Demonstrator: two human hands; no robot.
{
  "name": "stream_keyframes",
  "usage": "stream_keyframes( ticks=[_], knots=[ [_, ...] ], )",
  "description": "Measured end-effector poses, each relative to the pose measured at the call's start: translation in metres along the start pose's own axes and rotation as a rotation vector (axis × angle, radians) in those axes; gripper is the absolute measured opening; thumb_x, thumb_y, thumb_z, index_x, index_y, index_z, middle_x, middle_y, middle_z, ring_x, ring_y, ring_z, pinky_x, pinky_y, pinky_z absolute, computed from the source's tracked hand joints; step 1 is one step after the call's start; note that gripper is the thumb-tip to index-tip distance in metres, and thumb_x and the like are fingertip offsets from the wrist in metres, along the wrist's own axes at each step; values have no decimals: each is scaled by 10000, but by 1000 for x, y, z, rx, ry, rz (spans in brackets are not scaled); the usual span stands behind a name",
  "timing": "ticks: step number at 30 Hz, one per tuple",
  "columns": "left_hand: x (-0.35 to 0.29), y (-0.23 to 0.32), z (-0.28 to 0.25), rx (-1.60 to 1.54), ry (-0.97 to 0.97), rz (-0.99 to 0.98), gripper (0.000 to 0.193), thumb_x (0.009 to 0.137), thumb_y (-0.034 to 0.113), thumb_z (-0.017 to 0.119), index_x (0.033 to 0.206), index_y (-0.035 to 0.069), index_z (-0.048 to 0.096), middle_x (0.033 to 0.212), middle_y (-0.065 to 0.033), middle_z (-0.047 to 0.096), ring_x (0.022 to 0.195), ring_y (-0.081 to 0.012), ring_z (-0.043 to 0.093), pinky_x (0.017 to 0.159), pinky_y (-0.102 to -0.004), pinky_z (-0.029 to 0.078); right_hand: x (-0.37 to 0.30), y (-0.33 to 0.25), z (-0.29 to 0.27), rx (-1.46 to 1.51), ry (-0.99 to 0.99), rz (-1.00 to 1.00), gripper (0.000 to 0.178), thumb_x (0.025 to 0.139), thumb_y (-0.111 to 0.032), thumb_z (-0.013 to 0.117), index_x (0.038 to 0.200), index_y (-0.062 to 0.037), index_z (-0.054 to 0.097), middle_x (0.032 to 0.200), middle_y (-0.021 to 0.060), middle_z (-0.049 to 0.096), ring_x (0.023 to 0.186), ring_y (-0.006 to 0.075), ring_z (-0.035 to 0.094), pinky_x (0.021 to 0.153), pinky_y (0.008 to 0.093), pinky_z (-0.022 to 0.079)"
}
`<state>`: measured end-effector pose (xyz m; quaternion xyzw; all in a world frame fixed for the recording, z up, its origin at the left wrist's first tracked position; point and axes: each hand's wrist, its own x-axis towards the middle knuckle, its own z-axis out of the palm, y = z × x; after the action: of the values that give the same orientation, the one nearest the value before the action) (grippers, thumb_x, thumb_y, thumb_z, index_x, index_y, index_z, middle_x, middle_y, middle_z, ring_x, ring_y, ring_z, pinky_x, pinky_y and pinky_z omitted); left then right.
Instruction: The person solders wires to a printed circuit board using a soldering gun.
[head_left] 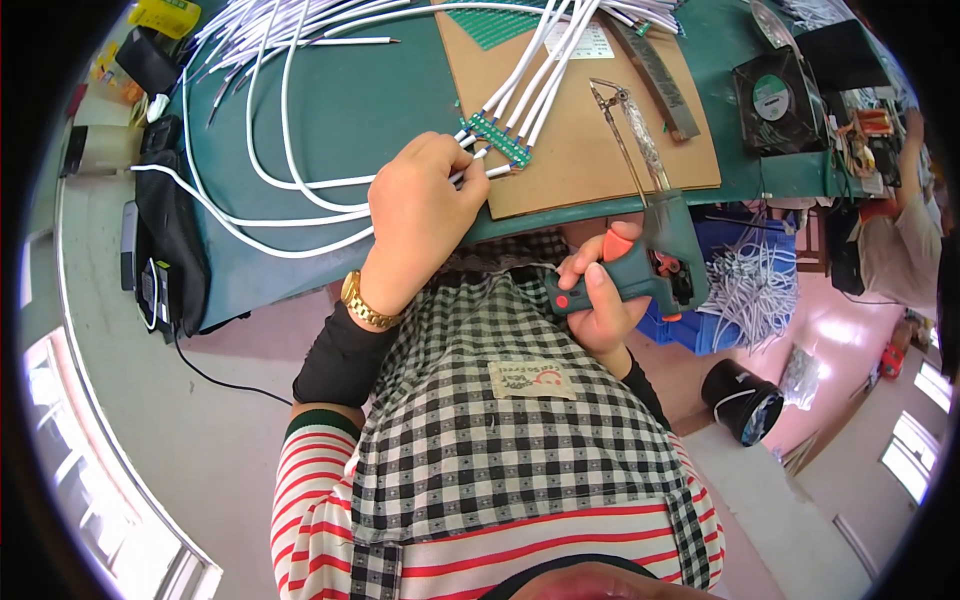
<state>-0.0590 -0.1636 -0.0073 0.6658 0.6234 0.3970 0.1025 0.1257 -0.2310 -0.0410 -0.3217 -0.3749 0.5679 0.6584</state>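
A narrow green circuit board [499,140] lies on a brown board [560,185] near the table's front edge. Several white wires [540,75] run from its far side, and others leave its near side to the left. My left hand [428,190] is closed, its fingertips pinching a white wire [330,184] beside the circuit board; the exact grip is partly hidden under the fingers. In my right hand [606,300] is a dark green soldering gun [665,240] with an orange trigger. Its thin metal tip points away from me, to the right of the circuit board and apart from it.
Bundled white wires [260,30] cover the table's far left. A dark metal bar [655,80] lies on the brown board's right side, near a black fan [775,98]. Below the table edge stand a blue crate [700,335] of wires and a black bucket [738,402]. Another person [900,245] is at far right.
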Motion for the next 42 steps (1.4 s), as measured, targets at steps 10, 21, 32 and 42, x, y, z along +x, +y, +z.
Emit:
stream_keyframes(
  ticks=[10,21,32,42],
  knots=[
    [1,0,1,3,-6,-33,99,698,42,669,677,9,578,641,-84,549,566,-207,557,527,-305,437,-8,1,-10,-102,-107,15,427,838,19,503,1227,-29,332,846,128,544,664,163,549,634,304,489],
    [7,0,-2,49,-65,3,103,656,99,641,604,59,561,638,-78,559,572,-273,564,498,-371,438,-19,-30,-18,-828,-462,4,235,823,-3,569,1040,12,479,781,83,578,663,115,568,603,245,480],
    [7,-2,-1,35,-47,4,122,649,83,678,601,32,578,620,-80,571,512,-235,548,483,-326,428,-25,-19,-21,-867,-323,157,108,787,-23,604,893,-11,589,787,73,614,666,146,599,604,263,483],
    [8,-3,0,38,-44,-11,111,637,87,669,595,35,582,612,-80,565,522,-241,550,483,-331,425,-25,-14,-26,-961,-379,4,103,822,20,572,910,-16,532,840,92,587,660,110,572,604,239,477]
  ],
)
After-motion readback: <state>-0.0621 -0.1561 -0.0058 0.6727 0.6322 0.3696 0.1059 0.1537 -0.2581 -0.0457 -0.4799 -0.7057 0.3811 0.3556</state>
